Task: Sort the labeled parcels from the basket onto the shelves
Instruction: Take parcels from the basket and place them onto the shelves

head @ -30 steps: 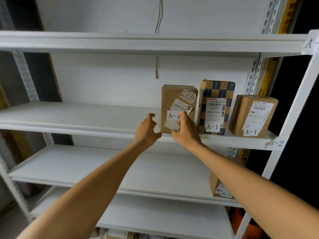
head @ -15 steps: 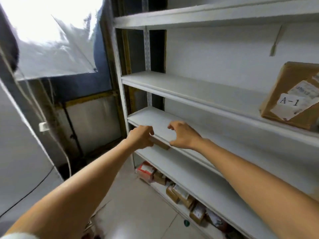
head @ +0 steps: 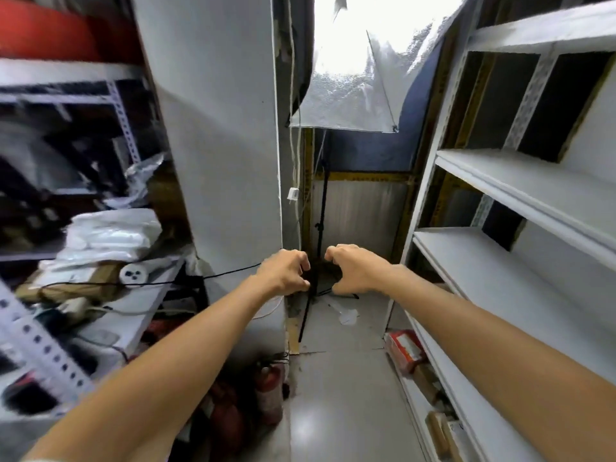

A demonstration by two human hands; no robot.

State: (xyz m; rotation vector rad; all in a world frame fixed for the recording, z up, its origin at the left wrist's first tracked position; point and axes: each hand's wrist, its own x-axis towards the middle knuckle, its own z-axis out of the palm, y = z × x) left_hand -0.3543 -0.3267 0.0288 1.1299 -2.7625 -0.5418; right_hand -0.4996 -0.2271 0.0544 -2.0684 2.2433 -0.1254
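My left grip [head: 286, 271] and right grip [head: 353, 270] hover side by side, fingers loosely curled, both empty. At right, about three blurred parcels [head: 404, 351] lie lengthwise along the bottom shelf [head: 410, 400].

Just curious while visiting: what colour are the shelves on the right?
The shelves are white; the head view shows it best.

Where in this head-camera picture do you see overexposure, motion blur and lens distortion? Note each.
Head view: the light panel at top centre is blown out white; the left rack is smeared by motion blur; the white shelves on the right splay with wide-angle distortion; the left hand and right hand are fairly sharp; the floor carries a soft glare patch.
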